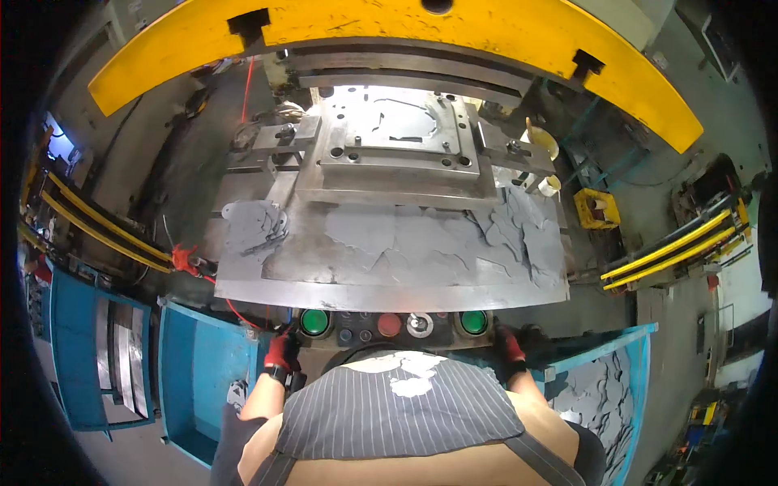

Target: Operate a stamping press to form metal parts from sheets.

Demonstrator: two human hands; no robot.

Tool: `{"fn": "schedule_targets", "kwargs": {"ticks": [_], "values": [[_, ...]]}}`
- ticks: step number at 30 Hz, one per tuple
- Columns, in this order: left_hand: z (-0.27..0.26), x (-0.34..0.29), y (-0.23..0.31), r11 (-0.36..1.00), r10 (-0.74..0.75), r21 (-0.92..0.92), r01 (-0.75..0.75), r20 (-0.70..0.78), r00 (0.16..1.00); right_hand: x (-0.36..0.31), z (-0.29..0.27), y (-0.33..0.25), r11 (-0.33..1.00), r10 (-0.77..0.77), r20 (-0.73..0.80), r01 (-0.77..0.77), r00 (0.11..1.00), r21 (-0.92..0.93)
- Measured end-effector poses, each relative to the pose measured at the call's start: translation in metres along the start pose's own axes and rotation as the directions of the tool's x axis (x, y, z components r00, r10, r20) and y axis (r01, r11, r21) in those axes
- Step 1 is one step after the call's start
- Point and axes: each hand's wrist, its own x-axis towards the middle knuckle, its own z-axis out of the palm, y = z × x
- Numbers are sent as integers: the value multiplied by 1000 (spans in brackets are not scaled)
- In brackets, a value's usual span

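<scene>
My left hand [281, 350], in a red and black glove, is at the left end of a control panel [369, 328], close to a round green button [314, 321]. My right hand [509, 346], gloved the same way, is at the opposite end, near a second green button [473, 322]. The dark fingers of both gloves blend into the shadow, so their grip cannot be made out. Between the buttons sits a red knob [390, 325]. Beyond the panel, a lit metal die [397, 166] rests on the press bed, with a flat cut shape [407, 121] on its top.
Overhead spans the yellow press beam [356, 20]. Thin grey metal pieces cover much of the bed [397, 243], with a stack [253, 227] at its left. A blue bin [190, 381] stands left; another [644, 364] holding grey pieces stands right. Yellow rails [664, 251] flank the press.
</scene>
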Motion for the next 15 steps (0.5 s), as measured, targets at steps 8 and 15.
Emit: {"fn": "schedule_targets", "kwargs": {"ticks": [8,15], "values": [[6,65,-9,429,512,571,-699,484,710,27,21,-72,825,404,271,-476,874,306],[35,48,23,496,41,843,-209,218,975,13,24,-119,688,520,236,-567,821,453]]}}
